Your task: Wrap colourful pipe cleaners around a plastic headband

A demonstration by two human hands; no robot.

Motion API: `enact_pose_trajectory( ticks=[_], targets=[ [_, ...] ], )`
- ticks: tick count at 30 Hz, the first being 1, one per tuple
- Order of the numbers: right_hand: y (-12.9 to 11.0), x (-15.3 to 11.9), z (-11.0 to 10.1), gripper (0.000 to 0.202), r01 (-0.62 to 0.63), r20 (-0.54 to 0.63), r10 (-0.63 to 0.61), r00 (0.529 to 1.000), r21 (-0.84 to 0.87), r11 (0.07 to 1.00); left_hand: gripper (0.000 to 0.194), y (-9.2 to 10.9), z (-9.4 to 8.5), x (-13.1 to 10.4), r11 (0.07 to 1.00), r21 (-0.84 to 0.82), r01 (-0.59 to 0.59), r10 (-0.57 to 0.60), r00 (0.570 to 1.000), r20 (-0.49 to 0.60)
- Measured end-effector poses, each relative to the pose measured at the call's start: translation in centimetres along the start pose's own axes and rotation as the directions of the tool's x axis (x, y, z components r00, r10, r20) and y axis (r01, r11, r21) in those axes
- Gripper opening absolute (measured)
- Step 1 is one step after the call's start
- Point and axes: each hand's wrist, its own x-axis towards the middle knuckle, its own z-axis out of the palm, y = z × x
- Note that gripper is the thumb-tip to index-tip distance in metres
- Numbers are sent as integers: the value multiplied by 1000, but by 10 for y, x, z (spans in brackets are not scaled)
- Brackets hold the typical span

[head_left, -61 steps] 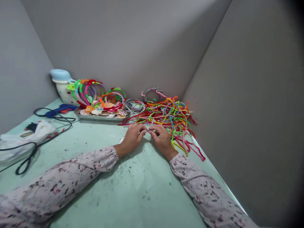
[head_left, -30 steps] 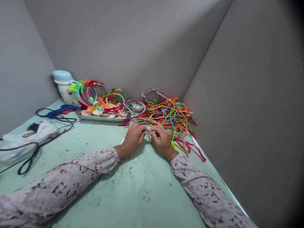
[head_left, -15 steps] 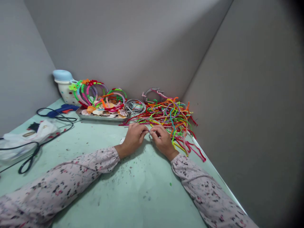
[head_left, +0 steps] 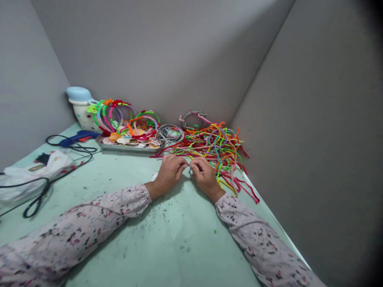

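Observation:
My left hand (head_left: 170,171) and my right hand (head_left: 204,175) meet fingertip to fingertip low over the table, both closed in a pinch. Between them shows a short bit of a thin purplish pipe cleaner (head_left: 189,167); the fingers hide most of it. Just behind and to the right of my right hand lies a tangled heap of bright fuzzy pipe cleaners (head_left: 209,143). A small white piece (head_left: 154,176) peeks out beside my left wrist.
A metal tray (head_left: 131,149) holds shells and several fuzzy-wrapped headbands (head_left: 115,117). Grey hoops (head_left: 170,134) stand beside it. At the left are a blue-lidded white container (head_left: 83,111), a blue glue gun (head_left: 77,137), a black cord (head_left: 48,181) and a plastic bag (head_left: 26,179). Walls enclose the table.
My right fingertips have shifted very slightly right, and the pinched fingers have turned a little. Everything else on the table stays where it was.

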Motion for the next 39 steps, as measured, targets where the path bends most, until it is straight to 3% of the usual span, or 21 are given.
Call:
enact_pose_trajectory(
  ticks=[4, 8, 25, 39],
  targets=[
    [4, -1, 0, 23, -47, -78, 49, 996, 31, 998, 13, 1, -2, 1, 996, -50, 68, -70, 997, -29],
    [8, 0, -1, 20, -45, -99, 44, 994, -1, 999, 15, 1, -4, 1, 989, -88, 115, -117, 993, -19],
    [7, 0, 0, 14, 44, -78, -48, 996, -57, 997, 21, 2, -4, 3, 994, -61, 90, -90, 996, 8],
    [5, -1, -1, 14, 46, -25, -46, 999, -21, 999, 25, -3, -2, 3, 974, -207, 94, -71, 991, 116]
  ],
)
